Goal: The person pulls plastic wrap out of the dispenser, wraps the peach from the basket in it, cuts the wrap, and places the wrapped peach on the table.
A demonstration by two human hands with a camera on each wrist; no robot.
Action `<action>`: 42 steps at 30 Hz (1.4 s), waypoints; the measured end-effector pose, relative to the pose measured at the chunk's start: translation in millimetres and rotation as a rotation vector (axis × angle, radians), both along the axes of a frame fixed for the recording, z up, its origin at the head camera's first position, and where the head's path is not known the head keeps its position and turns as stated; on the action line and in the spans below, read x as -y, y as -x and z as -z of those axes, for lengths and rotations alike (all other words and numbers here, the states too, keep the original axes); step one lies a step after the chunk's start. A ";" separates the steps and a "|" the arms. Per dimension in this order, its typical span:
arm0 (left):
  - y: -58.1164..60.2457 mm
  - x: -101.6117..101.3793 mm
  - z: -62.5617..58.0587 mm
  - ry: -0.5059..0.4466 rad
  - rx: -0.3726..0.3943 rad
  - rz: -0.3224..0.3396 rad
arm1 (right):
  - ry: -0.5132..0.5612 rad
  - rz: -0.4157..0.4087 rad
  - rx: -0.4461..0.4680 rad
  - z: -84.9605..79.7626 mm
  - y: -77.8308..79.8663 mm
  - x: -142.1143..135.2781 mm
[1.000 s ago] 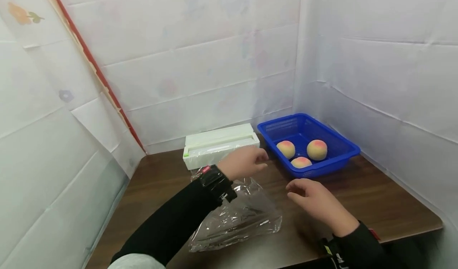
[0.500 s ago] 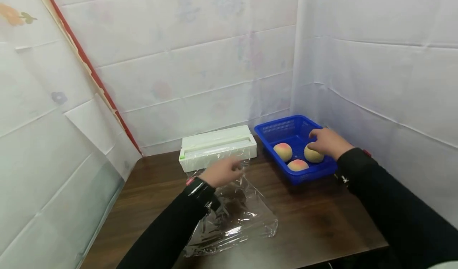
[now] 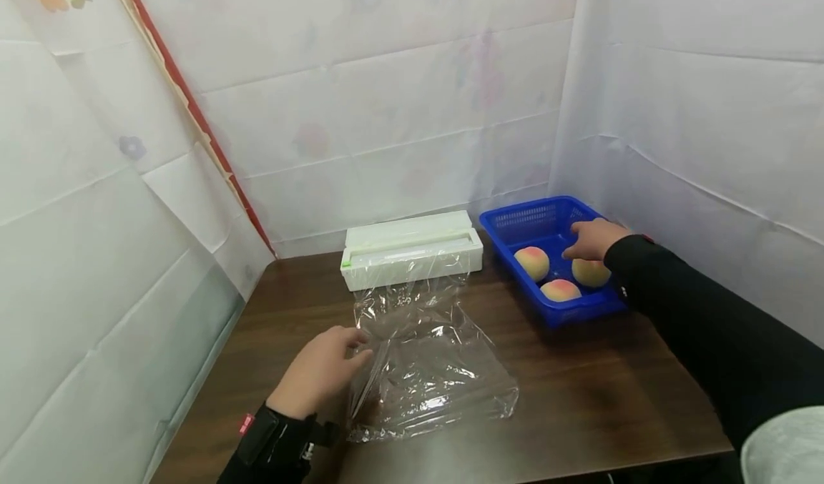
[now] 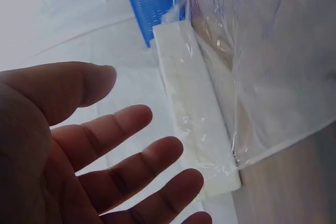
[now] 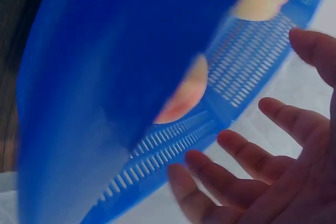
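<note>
My right hand [image 3: 592, 239] is over the blue basket [image 3: 548, 314], just above the rightmost peach [image 3: 591, 275], partly covering it in the head view. The right wrist view shows its fingers spread and holding nothing. Two more peaches lie in the basket, one at the left [image 3: 532, 262] and one at the front [image 3: 561, 290]. My left hand [image 3: 320, 372] is beside the left edge of the clear plastic film [image 3: 444, 369]. Its fingers are extended and apart in the left wrist view, with nothing in them. Whether the fingertips touch the film, I cannot tell.
A white foam box [image 3: 412, 269] with its lid tipped back stands at the rear of the brown table [image 3: 579, 405]. From it the film runs forward over the tabletop. White sheeting [image 3: 386, 112] surrounds the table at the back and both sides.
My right hand has gone from above the table's front right to over the peaches in the basket. My left hand has drawn back from above the film to its near left side.
</note>
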State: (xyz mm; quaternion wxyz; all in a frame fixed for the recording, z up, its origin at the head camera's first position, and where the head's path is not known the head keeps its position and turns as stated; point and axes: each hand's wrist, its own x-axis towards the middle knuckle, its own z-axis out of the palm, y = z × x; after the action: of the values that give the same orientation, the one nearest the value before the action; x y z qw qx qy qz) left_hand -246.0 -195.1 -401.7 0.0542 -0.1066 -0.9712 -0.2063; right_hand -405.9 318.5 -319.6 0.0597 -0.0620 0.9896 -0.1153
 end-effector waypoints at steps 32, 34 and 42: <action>-86.3 -77.5 1.6 -0.140 -0.040 0.213 | -0.020 -0.131 0.250 30.4 23.4 6.4; -85.9 -78.5 2.3 -0.145 -0.014 0.221 | -0.022 -0.138 0.226 31.1 20.6 4.2; -82.2 -82.1 9.6 -0.151 -0.004 0.231 | -0.003 -0.166 0.045 18.6 8.2 -11.2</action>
State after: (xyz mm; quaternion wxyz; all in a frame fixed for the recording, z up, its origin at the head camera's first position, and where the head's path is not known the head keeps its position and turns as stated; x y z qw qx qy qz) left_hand -163.8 -113.0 -411.2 0.0400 -0.2136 -0.9341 -0.2833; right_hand -414.1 329.7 -338.2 0.0915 -0.1411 0.9796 -0.1099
